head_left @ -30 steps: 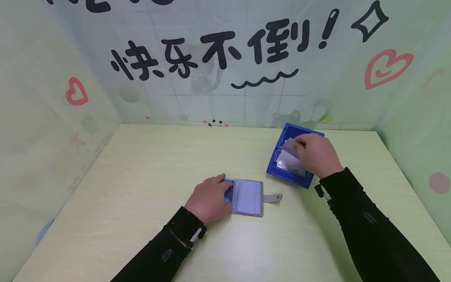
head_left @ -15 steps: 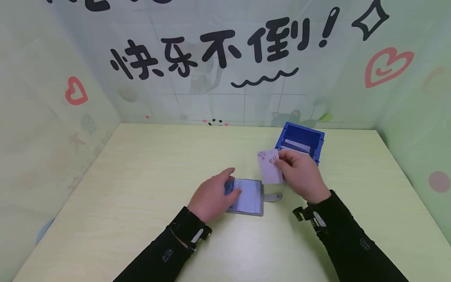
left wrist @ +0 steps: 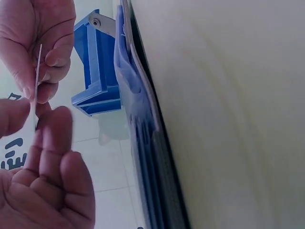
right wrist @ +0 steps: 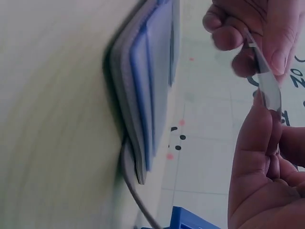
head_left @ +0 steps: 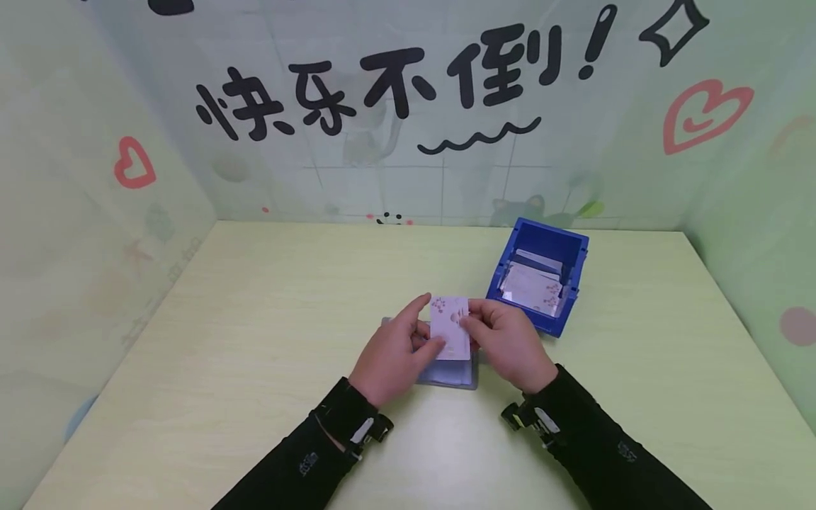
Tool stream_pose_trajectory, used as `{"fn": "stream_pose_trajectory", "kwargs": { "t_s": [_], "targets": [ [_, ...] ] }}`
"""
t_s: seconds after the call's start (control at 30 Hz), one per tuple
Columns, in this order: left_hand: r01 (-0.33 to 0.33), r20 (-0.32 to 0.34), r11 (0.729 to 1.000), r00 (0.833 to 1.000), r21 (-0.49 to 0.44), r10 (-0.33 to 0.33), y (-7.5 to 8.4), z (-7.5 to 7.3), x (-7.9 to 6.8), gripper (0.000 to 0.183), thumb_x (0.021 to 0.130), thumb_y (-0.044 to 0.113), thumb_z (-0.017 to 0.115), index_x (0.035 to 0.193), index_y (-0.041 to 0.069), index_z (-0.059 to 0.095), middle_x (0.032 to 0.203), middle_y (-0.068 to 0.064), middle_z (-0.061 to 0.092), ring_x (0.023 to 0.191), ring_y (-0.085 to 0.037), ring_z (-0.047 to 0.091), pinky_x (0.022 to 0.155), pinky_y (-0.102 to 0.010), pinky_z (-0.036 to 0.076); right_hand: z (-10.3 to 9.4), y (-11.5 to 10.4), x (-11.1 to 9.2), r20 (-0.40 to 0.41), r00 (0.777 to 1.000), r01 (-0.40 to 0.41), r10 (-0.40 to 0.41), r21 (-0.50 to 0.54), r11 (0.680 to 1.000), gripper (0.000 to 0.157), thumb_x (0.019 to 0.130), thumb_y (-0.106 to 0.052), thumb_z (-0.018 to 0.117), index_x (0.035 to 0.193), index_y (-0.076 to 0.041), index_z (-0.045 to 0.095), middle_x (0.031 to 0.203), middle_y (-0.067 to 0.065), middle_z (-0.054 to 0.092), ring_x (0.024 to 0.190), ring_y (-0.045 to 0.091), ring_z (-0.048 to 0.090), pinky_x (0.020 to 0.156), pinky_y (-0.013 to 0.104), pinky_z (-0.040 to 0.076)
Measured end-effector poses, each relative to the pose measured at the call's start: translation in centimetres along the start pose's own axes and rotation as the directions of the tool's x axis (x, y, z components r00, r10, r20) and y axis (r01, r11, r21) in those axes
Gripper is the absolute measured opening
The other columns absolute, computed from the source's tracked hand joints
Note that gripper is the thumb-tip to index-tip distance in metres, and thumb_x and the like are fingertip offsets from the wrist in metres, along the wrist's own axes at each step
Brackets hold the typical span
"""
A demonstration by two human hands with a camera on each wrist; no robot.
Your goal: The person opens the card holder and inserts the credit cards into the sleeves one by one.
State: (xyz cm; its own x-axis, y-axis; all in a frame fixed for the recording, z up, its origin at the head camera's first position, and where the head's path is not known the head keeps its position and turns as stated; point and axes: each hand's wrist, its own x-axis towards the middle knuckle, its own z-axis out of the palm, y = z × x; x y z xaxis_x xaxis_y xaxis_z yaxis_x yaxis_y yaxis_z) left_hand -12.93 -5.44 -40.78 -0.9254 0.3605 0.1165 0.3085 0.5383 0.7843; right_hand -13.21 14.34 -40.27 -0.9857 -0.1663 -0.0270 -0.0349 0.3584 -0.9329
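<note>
Above the open card holder (head_left: pixel 446 375), a small pinkish-white card (head_left: pixel 449 329) with a floral print is held upright between both hands. My right hand (head_left: pixel 510 343) pinches its right edge between thumb and fingers. On the opposite edge, my left hand (head_left: pixel 392 358) has its thumb across the lower left corner and fingers behind. From the left wrist, the card (left wrist: pixel 38 76) shows edge-on between the two hands. The holder, grey outside with clear bluish sleeves (right wrist: pixel 155 71), lies open on the table, partly hidden under the hands and card.
A blue plastic box (head_left: pixel 551 237) at the back right contains several more cards (head_left: pixel 532 287). The pale wooden table (head_left: pixel 306 283) is bordered by printed cloth walls (head_left: pixel 408 191) at the back and sides.
The right hand took a card out of the blue box and brought it left over the holder. The left hand let go of the holder's left part and rose to the card.
</note>
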Motion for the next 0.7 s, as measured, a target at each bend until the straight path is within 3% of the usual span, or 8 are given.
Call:
{"fn": "stream_pose_trajectory", "kwargs": {
  "t_s": [0.23,0.33,0.4,0.5,0.6,0.7],
  "targets": [
    [0.052,-0.006,0.997,0.999,-0.051,-0.052,-0.2,-0.6,0.0,0.06,0.092,0.024,0.061,0.145,0.016,0.033,0.082,0.005,0.06,0.062,-0.009,0.055,0.057,-0.032,0.049,0.1,-0.3,-0.4,0.016,0.997,0.077,-0.076,-0.169,0.983,0.036,0.094,-0.021,0.058,0.128,-0.009,0.056,0.097,-0.001,0.065,0.076,0.014,0.057,0.064,0.036,0.053],
    [0.11,-0.002,0.993,0.994,-0.034,-0.11,-0.3,-1.2,0.0,0.059,0.093,0.024,0.06,0.145,0.016,0.033,0.081,0.004,0.06,0.061,-0.01,0.057,0.058,-0.033,0.049,-0.1,-0.5,-0.7,0.04,0.992,0.126,-0.12,-0.299,0.946,0.037,0.094,-0.023,0.058,0.129,-0.01,0.056,0.111,0.001,0.064,0.092,0.012,0.056,0.075,0.039,0.053],
    [0.149,0.002,0.989,0.989,-0.008,-0.149,-0.3,-1.6,0.0,0.059,0.093,0.023,0.06,0.145,0.014,0.033,0.078,0.003,0.06,0.061,-0.011,0.057,0.056,-0.033,0.048,-0.3,-0.7,-0.9,0.089,0.988,0.155,-0.129,-0.412,0.898,0.039,0.093,-0.025,0.06,0.129,-0.01,0.057,0.122,0.004,0.06,0.107,0.016,0.053,0.087,0.044,0.049],
    [0.193,0.017,0.98,0.981,0.039,-0.193,-0.5,-2.1,-0.1,0.059,0.093,0.023,0.06,0.144,0.012,0.033,0.074,0.001,0.058,0.059,-0.012,0.055,0.052,-0.032,0.045,-0.2,-0.7,-1.1,0.189,0.976,0.2,-0.106,-0.599,0.775,0.046,0.089,-0.033,0.064,0.128,-0.009,0.057,0.135,0.008,0.05,0.124,0.022,0.039,0.098,0.047,0.038],
    [0.217,0.033,0.973,0.975,0.078,-0.22,-0.7,-2.4,-0.2,0.058,0.093,0.024,0.059,0.143,0.011,0.035,0.071,0.0,0.056,0.057,-0.014,0.052,0.049,-0.03,0.042,0.0,-0.5,-1.2,0.286,0.956,0.252,-0.059,-0.708,0.66,0.055,0.086,-0.04,0.065,0.129,-0.008,0.056,0.142,0.012,0.042,0.129,0.028,0.03,0.104,0.048,0.031],
    [0.231,0.04,0.966,0.971,0.119,-0.237,-0.9,-2.5,-0.3,0.056,0.093,0.025,0.059,0.142,0.01,0.038,0.069,-0.002,0.052,0.055,-0.015,0.05,0.047,-0.029,0.039,0.2,-0.3,-1.2,0.331,0.943,0.282,-0.028,-0.752,0.596,0.058,0.084,-0.044,0.066,0.13,-0.008,0.056,0.142,0.012,0.042,0.129,0.029,0.03,0.105,0.047,0.029]
  ]
}}
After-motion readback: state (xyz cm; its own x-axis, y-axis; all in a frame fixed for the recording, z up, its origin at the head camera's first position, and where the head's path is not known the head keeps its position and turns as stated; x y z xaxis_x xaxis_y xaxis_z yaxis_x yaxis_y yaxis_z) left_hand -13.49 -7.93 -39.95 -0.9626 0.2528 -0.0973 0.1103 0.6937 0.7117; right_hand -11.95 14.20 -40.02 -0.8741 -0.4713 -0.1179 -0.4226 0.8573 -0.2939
